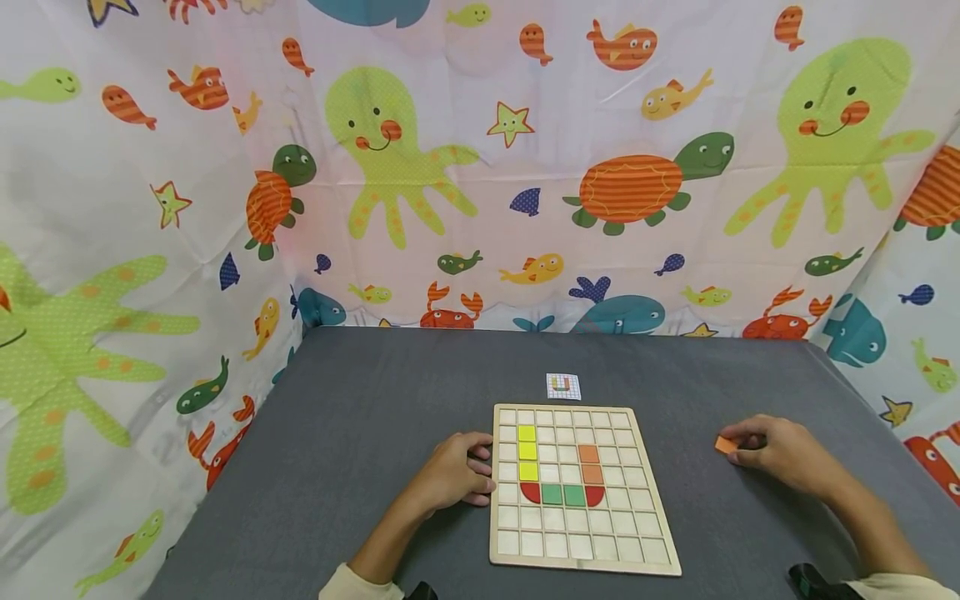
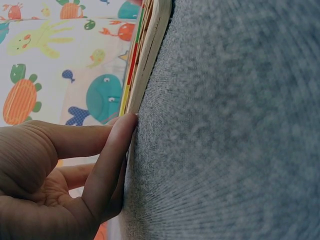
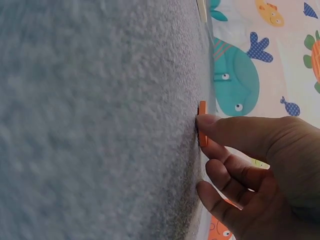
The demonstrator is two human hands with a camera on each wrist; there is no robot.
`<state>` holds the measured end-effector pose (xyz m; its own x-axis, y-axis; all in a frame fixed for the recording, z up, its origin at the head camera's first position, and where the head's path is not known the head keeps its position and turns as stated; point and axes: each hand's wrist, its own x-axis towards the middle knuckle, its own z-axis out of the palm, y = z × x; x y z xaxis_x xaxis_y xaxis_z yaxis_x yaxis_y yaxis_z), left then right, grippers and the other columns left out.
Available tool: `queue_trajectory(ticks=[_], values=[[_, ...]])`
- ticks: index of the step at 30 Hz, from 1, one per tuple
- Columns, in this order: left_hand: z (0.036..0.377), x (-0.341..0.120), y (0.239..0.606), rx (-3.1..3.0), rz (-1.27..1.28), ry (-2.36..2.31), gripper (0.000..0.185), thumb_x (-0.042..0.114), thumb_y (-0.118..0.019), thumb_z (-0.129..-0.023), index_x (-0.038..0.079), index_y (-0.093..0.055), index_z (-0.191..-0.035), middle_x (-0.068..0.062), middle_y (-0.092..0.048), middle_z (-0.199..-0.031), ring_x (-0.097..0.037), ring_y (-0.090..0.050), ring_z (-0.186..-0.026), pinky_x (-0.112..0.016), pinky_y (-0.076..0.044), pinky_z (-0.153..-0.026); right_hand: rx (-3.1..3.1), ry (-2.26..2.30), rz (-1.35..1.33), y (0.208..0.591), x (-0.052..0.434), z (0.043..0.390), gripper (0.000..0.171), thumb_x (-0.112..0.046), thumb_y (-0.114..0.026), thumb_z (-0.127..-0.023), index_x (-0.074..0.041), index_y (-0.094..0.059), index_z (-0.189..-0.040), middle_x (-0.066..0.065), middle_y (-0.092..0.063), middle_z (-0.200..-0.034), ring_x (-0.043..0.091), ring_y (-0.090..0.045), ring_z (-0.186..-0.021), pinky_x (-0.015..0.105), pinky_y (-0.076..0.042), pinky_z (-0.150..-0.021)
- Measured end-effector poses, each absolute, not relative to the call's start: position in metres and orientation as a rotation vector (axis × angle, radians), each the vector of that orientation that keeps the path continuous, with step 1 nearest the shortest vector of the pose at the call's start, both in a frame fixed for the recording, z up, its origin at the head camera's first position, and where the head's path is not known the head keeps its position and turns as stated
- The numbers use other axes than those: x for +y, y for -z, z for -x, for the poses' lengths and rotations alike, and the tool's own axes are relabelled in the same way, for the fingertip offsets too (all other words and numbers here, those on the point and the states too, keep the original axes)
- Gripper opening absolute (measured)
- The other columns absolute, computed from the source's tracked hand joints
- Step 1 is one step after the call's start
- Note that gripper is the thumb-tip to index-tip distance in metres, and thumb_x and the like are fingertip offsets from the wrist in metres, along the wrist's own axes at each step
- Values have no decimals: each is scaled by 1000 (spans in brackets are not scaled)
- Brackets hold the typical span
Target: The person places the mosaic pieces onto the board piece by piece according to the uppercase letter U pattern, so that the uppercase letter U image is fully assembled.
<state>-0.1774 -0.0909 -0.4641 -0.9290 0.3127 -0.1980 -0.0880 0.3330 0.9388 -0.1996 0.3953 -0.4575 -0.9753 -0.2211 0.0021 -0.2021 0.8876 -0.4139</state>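
Observation:
A wooden grid board [image 1: 540, 546] lies on the grey table, its left edge held by the bent fingers of my left hand [image 1: 453, 471]. From the left wrist, the fingertips [image 2: 131, 122] show right at the board's side, low by the cloth. Well off to the right, my right hand [image 1: 783, 454] pinches a flat orange tile [image 3: 202, 135] between thumb and fingers, close over the cloth. On the board, three yellow tiles [image 1: 528, 451], two green tiles [image 1: 552, 495], two orange tiles [image 1: 589, 454] and two red rounded tiles [image 1: 530, 492] form a U shape.
Just behind the board lies a small white card [image 1: 563, 386] printed with a gridded U pattern. A sea-animal curtain [image 1: 487, 192] hangs around the back and sides of the grey table [image 1: 375, 392].

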Motion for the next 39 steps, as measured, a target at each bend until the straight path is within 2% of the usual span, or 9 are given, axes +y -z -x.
queue_trajectory(ticks=[13, 26, 39], values=[[179, -90, 465, 2259, -198, -1631, 64, -10, -72, -77, 0, -50, -137, -14, -52, -114, -19, -64, -87, -34, -61, -59, 3014, 692, 367, 455, 372, 199, 30, -32, -79, -81, -16, -75, -105, 0, -67, -99, 15, -58, -86, 33, -50, -69], [178, -89, 463, 2268, -194, -1621, 64, -10, -73, -77, 0, -50, -136, -14, -51, -114, -20, -64, -89, -34, -61, -59, 3002, 800, 465, 449, 334, 202, 24, -24, -77, -83, -20, -74, -106, -9, -64, -94, 13, -55, -85, 27, -48, -70], [176, -89, 462, 2266, -190, -1624, 64, -10, -73, -77, 0, -51, -136, -14, -51, -113, -20, -63, -88, -33, -61, -59, 2951, 920, 575, 447, 296, 209, 28, -21, -77, -84, -16, -73, -111, -8, -64, -99, 15, -56, -90, 30, -52, -74]])
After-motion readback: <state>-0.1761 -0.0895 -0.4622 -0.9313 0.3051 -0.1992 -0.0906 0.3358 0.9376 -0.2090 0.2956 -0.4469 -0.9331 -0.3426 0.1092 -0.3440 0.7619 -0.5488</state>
